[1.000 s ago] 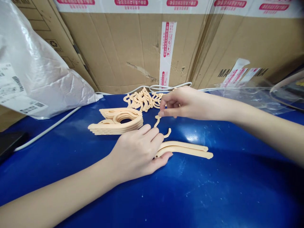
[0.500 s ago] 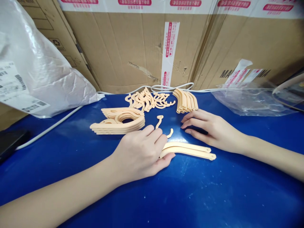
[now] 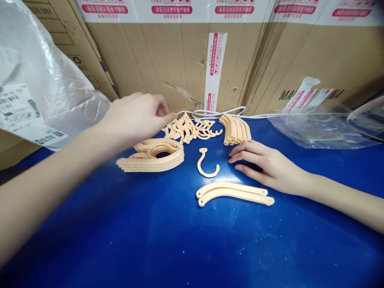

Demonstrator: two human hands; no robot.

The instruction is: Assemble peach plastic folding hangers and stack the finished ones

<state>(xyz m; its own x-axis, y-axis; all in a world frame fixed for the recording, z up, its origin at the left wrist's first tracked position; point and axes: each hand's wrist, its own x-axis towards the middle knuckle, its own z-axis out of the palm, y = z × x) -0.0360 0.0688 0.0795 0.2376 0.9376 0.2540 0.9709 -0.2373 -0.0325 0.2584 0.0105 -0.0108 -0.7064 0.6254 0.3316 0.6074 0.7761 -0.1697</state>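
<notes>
My left hand (image 3: 139, 114) is raised over the folded hanger stack (image 3: 150, 162), beside the left end of a heap of small cream hooks and curved pieces (image 3: 186, 128). Its fingers curl in towards the thumb; whatever may be between them is hidden. On the blue table, my right hand (image 3: 262, 164) rests with fingers apart and nothing in them, just below a bundle of curved hanger arms (image 3: 235, 130). Between the hands lies a single cream hook (image 3: 200, 166). Nearer me, two curved hanger arms (image 3: 234, 192) lie side by side, touching.
Large cardboard boxes (image 3: 168, 56) stand along the back. A silvery plastic parcel bag (image 3: 54, 76) leans at the left. White cable (image 3: 258, 117) runs along the table's back edge, and a clear plastic bag (image 3: 318, 130) lies at the right.
My left hand has let go of the two hanger arms and moved up and left to the heap. The single hook is now fully visible. My right hand has stayed put.
</notes>
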